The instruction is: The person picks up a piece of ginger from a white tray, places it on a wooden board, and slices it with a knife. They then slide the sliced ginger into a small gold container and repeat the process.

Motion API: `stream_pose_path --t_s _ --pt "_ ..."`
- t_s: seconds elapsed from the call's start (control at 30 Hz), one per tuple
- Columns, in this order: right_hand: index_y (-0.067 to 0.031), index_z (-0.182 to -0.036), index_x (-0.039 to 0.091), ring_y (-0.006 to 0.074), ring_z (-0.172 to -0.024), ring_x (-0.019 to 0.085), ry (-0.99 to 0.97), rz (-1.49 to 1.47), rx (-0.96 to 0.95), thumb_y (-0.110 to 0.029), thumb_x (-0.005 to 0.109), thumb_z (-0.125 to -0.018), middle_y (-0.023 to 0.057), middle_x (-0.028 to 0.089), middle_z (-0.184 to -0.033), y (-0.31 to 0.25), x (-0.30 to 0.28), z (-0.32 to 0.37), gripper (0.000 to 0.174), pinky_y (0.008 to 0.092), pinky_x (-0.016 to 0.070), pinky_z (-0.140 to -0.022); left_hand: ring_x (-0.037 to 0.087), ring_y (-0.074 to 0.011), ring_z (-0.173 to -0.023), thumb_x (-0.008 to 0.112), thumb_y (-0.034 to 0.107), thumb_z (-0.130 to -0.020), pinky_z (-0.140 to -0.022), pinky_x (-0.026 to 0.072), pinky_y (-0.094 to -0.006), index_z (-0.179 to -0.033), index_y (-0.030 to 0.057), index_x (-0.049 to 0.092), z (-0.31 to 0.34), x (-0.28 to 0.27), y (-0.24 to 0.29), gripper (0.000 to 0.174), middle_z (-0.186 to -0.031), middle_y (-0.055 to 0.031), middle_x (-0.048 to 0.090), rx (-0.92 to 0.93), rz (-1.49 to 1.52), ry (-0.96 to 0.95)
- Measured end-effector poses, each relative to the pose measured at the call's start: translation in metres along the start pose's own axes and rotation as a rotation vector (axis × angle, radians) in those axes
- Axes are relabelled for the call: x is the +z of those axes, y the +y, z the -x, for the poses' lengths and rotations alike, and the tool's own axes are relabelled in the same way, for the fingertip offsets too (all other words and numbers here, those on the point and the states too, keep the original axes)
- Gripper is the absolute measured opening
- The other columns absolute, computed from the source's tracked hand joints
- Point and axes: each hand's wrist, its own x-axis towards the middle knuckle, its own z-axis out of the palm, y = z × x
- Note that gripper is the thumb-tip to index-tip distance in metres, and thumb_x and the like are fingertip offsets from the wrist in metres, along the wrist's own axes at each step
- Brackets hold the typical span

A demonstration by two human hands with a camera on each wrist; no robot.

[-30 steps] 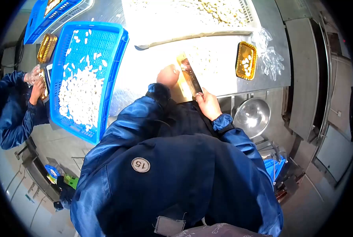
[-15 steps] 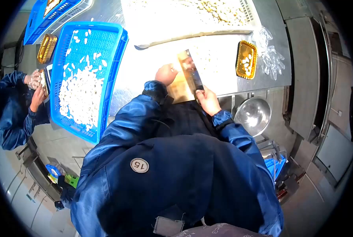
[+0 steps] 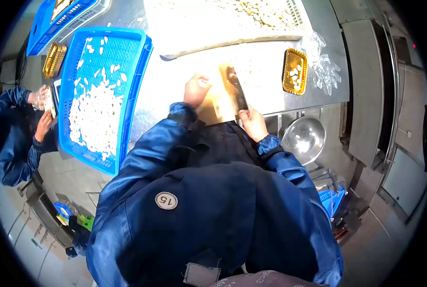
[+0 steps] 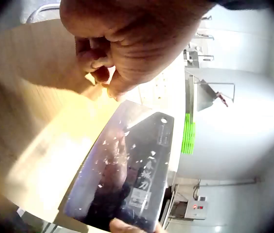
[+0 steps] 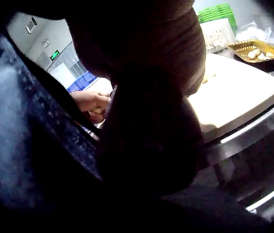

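A broad cleaver (image 3: 237, 91) is gripped near its handle by my right hand (image 3: 254, 125), above a pale board (image 3: 175, 76) at the table's front edge. Small pale bits cling to the blade (image 4: 127, 170) in the left wrist view. My left hand (image 3: 195, 91) is left of the blade, apart from it, with curled fingers pinching a small pale piece (image 3: 203, 82). In the right wrist view the left hand (image 5: 90, 101) holds pale pieces, while the right hand (image 5: 146, 97) is dark and hides the cleaver's handle.
A blue crate (image 3: 149, 50) with many white pieces stands left. A white crate (image 3: 297, 19) of pieces lies beyond the board. Right are a gold tray (image 3: 295, 60), crumpled clear plastic (image 3: 324, 71) and, lower, a metal bowl (image 3: 304, 139). Another person (image 3: 12, 129) works at far left.
My left hand has shifted slightly left, widening the gap to the blade. The cleaver has changed its tilt a little, still gripped by my right hand.
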Motion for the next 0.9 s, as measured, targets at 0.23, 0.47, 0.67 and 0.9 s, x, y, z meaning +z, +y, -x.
stream_pose_path --t_s 0.23,0.47,0.67,0.9 --pt "0.0013 -0.104 0.062 0.0394 -0.079 0.068 -0.040 0.036 -0.046 -0.020 0.058 -0.092 0.0232 0.067 -0.081 -0.008 0.003 0.004 0.025 0.0423 0.0524 -0.073 0.066 -0.0357 -0.086 0.074 0.015 -0.081 -0.077 0.0521 -0.0405 -0.096 0.0029 0.060 0.015 0.001 0.016 0.024 -0.088 -0.0189 0.067 0.036 -0.251 0.015" --pt "0.0018 -0.100 0.061 0.0451 -0.082 0.066 -0.075 0.150 -0.061 -0.023 0.056 -0.093 0.0280 0.064 -0.080 -0.022 0.006 0.002 0.026 0.0477 0.0507 -0.072 0.065 -0.0431 -0.089 0.066 0.022 -0.086 -0.079 0.0514 -0.0475 -0.092 0.0014 0.066 0.007 0.000 0.024 0.021 -0.090 -0.0244 0.068 -0.144 -0.385 -0.003" --pt "0.0011 -0.105 0.060 0.0493 -0.079 0.064 -0.081 0.152 -0.071 -0.021 0.054 -0.093 0.0305 0.063 -0.077 -0.037 -0.004 0.010 0.026 0.0525 0.0500 -0.073 0.066 -0.0426 -0.085 0.064 0.024 -0.082 -0.078 0.0515 -0.0486 -0.090 0.0015 0.066 -0.001 -0.001 0.024 0.024 -0.086 -0.0248 0.068 -0.198 -0.427 -0.061" --pt "0.0010 -0.119 0.057 0.0499 -0.080 0.063 -0.131 0.222 -0.124 -0.019 0.050 -0.094 0.0319 0.063 -0.079 -0.033 -0.003 0.006 0.033 0.0546 0.0505 -0.075 0.066 -0.0423 -0.080 0.062 0.022 -0.081 -0.075 0.0516 -0.0467 -0.085 0.0015 0.065 -0.007 -0.005 0.024 0.021 -0.081 -0.0250 0.067 -0.231 -0.362 -0.114"
